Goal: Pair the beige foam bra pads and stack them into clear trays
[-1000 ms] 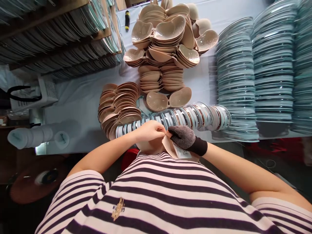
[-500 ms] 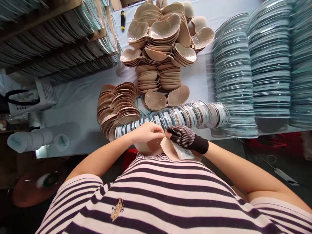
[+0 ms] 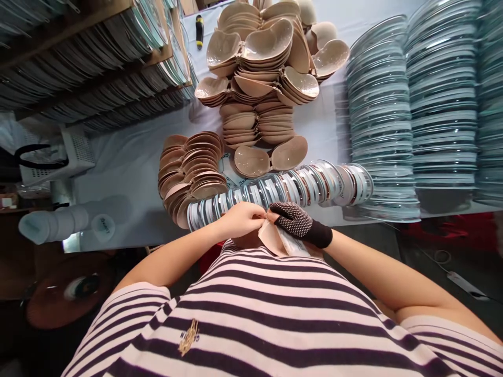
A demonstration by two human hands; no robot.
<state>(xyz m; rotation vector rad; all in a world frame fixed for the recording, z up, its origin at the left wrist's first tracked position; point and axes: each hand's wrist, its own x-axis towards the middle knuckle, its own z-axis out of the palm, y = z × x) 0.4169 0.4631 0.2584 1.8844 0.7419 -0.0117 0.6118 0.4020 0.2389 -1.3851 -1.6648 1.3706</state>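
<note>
At the near table edge, the bare left hand (image 3: 242,220) and gloved right hand (image 3: 294,222) pinch one beige cup (image 3: 271,238) between closed fingertips, just before a row of banded clear packs (image 3: 283,191); its white label is unreadable.

On the worktop (image 3: 129,162), the row of rings (image 3: 283,191) lies just beyond both hands. Behind the row sits the heap of cups (image 3: 259,68), left of it a smaller cup stack (image 3: 192,170), right of it stacked trays (image 3: 381,120).
</note>
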